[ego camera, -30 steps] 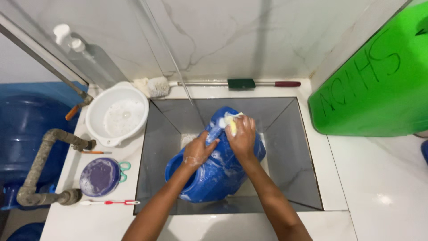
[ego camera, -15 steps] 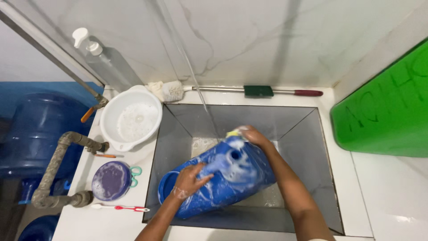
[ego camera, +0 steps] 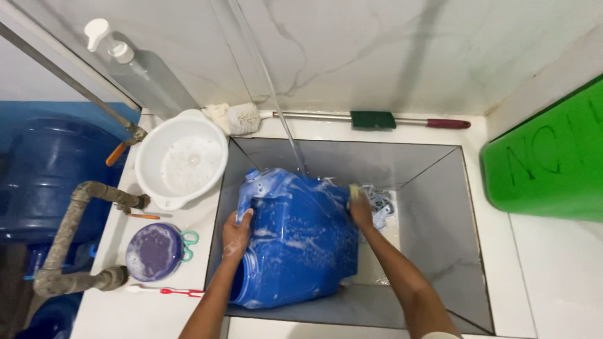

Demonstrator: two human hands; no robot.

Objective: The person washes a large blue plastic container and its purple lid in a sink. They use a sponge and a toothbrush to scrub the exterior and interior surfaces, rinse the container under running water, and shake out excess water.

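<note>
We grip the soapy blue jug (ego camera: 295, 242) in the sink (ego camera: 433, 207), left hand (ego camera: 236, 235) clamped on its left side, right hand (ego camera: 360, 207) pressing a sponge (ego camera: 353, 190) on its right.

Head camera looking steeply down into a sunken sink

The single view is sitting above the grey sink (ego camera: 440, 207), facing the marble back wall (ego camera: 377, 56) and staying close enough that both forearms are entering from the bottom edge; the white ledge (ego camera: 553, 276) is running out on both sides.

White basin (ego camera: 182, 163) far left, purple lid (ego camera: 154, 251) near left, long-handled brush (ego camera: 352, 118) far, green container (ego camera: 553, 163) right
</note>
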